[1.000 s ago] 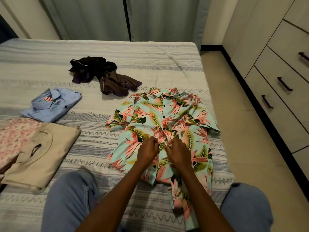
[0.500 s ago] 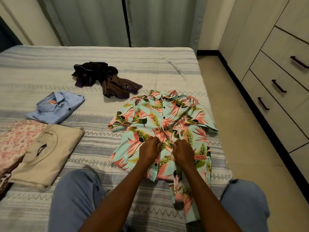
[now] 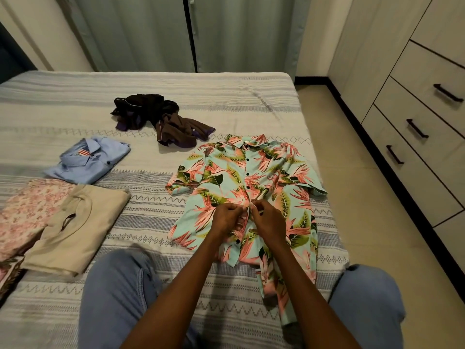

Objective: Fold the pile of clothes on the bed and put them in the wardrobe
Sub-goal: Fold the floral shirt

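Note:
A turquoise floral shirt lies flat, front up, on the right half of the bed, its lower hem hanging toward the near edge. My left hand and my right hand meet at the shirt's button placket about halfway down, each pinching one edge of the front. The buttons above my hands look fastened. A crumpled dark brown and purple garment lies unfolded farther back. On the left lie a folded blue shirt, a folded beige top and a folded pink floral piece.
My knees in blue jeans rest on the bed's near edge. A wardrobe with drawers and dark handles lines the right wall beyond a strip of tiled floor. Grey curtains hang behind the bed.
The camera has tilted slightly, so the scene sits lower in view. Both hands stay together on the floral shirt's placket, with only small finger movement.

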The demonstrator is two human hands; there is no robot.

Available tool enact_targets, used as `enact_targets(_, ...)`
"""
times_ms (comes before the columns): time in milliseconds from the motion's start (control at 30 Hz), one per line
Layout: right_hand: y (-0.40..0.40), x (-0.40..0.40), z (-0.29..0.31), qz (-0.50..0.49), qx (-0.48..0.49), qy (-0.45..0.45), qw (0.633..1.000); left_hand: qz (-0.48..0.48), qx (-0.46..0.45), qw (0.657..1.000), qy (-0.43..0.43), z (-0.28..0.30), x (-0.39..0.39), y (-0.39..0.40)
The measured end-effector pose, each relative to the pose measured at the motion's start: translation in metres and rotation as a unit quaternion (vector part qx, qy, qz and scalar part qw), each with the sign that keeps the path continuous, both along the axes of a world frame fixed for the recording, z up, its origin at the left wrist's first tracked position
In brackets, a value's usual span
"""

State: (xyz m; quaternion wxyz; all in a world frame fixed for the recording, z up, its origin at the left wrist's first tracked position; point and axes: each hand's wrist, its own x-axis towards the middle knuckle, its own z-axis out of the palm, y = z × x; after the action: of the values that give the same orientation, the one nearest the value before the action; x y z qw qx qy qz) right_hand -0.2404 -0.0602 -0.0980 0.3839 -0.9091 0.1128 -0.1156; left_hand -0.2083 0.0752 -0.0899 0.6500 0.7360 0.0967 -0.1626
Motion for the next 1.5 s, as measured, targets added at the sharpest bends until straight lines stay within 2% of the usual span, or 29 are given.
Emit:
enact_targets(200,0.008,-0.003,-0.005,0.016,-0.027,-0.021,0.999,-0.047,0.004,0.999,0.014,0.005,0.004,0.005)
enact_targets(400,0.007,-0.003,-0.013,0.037,-0.028,-0.056,0.997,-0.049,0.019,0.999,0.004,0.01,0.002,0.005)
enact_targets(633,0.002,-0.005,-0.016,0.095,-0.028,-0.091,0.991,-0.028,-0.023,0.995,0.09,0.006,0.008,0.008)
enact_targets(767,-0.001,0.001,-0.013,0.094,-0.066,-0.093,0.989,-0.012,-0.065,0.988,0.138,0.003,0.011,0.013)
enact_targets(1000,0.0,0.008,-0.019,0.103,-0.074,-0.08,0.989,-0.006,-0.055,0.985,0.161,-0.002,0.015,0.015)
enact_targets(1133,-0.003,0.009,-0.027,0.105,-0.058,-0.097,0.988,-0.017,-0.08,0.983,0.166,-0.004,0.016,0.015)
enact_targets(1500,-0.005,0.008,-0.037,0.089,-0.037,-0.105,0.99,0.01,0.036,0.994,0.102,0.0,0.017,0.004)
